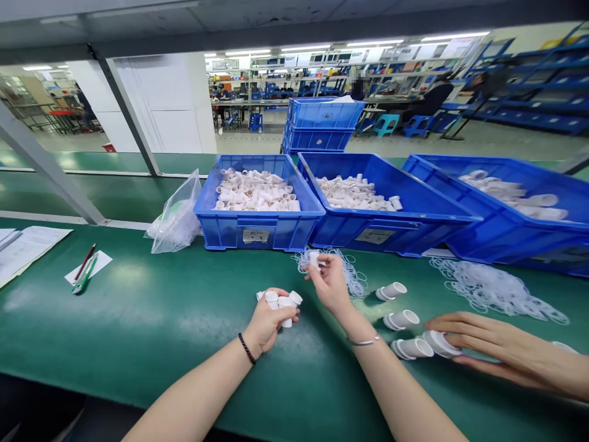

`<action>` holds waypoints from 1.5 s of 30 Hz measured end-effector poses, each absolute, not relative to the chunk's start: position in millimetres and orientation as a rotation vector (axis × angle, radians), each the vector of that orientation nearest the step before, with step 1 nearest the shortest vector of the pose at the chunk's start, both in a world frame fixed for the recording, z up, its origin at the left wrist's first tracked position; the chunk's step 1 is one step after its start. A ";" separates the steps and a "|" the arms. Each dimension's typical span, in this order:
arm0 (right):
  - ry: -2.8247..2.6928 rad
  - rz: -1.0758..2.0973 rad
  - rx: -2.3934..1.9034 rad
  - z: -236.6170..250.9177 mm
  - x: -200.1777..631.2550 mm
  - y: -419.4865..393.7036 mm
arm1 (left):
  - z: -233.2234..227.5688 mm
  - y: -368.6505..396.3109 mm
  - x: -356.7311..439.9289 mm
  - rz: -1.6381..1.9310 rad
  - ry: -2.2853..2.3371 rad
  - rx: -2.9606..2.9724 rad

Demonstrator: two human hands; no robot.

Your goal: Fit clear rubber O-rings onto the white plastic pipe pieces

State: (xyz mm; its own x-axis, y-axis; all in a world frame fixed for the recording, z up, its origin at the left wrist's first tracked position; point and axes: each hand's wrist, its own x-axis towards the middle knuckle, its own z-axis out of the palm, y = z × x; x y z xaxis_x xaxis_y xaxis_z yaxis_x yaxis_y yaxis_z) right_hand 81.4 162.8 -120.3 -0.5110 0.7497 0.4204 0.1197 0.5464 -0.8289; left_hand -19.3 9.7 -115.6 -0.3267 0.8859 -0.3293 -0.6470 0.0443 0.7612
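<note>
Fingers: your left hand [269, 319] grips white plastic tube fittings [283, 301] | your right hand [329, 282] pinches small white plastic fitting [315, 259] | above green tabletop [138, 319].

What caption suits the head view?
Left hand holds white fittings; right hand lifts one fitting above green table.

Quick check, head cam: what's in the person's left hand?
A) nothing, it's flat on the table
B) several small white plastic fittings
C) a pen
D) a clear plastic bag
B: the left hand grips a cluster of small white plastic fittings above the green table, while the pens and the clear plastic bag lie untouched farther left.
</note>
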 end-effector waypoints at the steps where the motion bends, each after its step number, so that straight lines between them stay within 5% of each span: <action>1: -1.956 1.056 -0.694 -117.0 90.0 158.4 | -115.7 9.6 -19.4 1.598 1.092 0.337; 15: -2.512 0.966 -0.287 -86.8 113.2 119.4 | -115.8 9.6 -14.8 1.587 1.197 0.622; 21: -2.302 0.884 -0.667 -112.7 111.2 134.5 | -112.8 9.6 -20.3 1.674 0.998 0.341; 30: -2.739 0.439 -0.790 -122.1 97.0 120.4 | -111.2 10.1 -25.8 1.731 0.867 0.263; 39: -2.488 0.707 -0.876 -113.2 105.8 128.0 | -114.1 11.1 -22.0 1.719 1.127 0.393; 45: -2.777 0.427 -0.828 -116.4 101.3 121.6 | -113.5 11.7 -22.3 1.765 1.129 0.377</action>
